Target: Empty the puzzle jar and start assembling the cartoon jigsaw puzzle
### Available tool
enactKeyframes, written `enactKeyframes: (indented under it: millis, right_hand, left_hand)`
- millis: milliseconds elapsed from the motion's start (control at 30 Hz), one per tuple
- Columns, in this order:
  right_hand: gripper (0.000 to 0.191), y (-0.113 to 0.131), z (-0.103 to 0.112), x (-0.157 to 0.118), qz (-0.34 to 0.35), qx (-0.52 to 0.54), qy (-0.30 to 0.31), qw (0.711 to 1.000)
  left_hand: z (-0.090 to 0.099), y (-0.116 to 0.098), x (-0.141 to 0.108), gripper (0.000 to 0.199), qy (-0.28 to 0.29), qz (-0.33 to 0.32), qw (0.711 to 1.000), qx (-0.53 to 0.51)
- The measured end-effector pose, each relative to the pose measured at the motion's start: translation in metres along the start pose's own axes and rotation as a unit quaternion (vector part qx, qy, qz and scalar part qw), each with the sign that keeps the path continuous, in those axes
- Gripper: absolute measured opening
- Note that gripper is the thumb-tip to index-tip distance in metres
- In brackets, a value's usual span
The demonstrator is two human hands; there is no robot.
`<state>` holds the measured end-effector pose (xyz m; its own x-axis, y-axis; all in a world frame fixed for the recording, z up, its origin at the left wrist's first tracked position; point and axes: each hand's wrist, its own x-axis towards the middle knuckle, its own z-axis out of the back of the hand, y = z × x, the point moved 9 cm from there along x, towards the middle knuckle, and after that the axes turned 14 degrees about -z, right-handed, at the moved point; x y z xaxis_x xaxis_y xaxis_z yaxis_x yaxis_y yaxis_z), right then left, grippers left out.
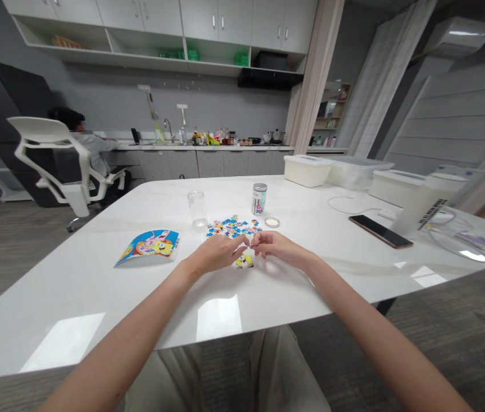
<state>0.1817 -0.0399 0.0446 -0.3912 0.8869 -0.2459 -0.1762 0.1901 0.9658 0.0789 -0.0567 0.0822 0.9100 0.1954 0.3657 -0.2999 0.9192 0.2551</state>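
Observation:
Loose puzzle pieces (229, 225), mostly blue with some yellow and pink, lie in a heap just beyond my hands. My left hand (219, 252) is over the table, with thumb and forefinger curved toward each other and a gap between their tips. Close beside it, my right hand (279, 248) has its fingertips pinched together; what they hold is too small to make out. A few joined yellow pieces (244, 261) lie on the white table (156, 309) below my fingers. A curled picture sheet (150, 246) with cartoon figures rests to the left.
Behind the pieces stand a clear jar (197, 209) and a printed can (259, 199), with a round lid (272, 222) nearby. A phone (380, 230), cables and white bins (308, 170) are at the right. A person (91, 146) sits at the far left.

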Motion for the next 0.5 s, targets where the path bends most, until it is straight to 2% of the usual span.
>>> enactKeyframes:
  millis: [200, 500]
  right_hand:
    - [0.033, -0.0030, 0.0025, -0.0008, -0.025, 0.008, -0.018, 0.999]
    - [0.033, -0.0048, 0.0052, 0.0017, -0.020, 0.012, -0.016, 1.000]
  left_hand:
    - [-0.0009, -0.0019, 0.0001, 0.027, -0.002, -0.011, 1.000, 0.009]
    - [-0.0023, -0.0021, -0.0007, 0.030, 0.005, -0.018, 1.000, -0.004]
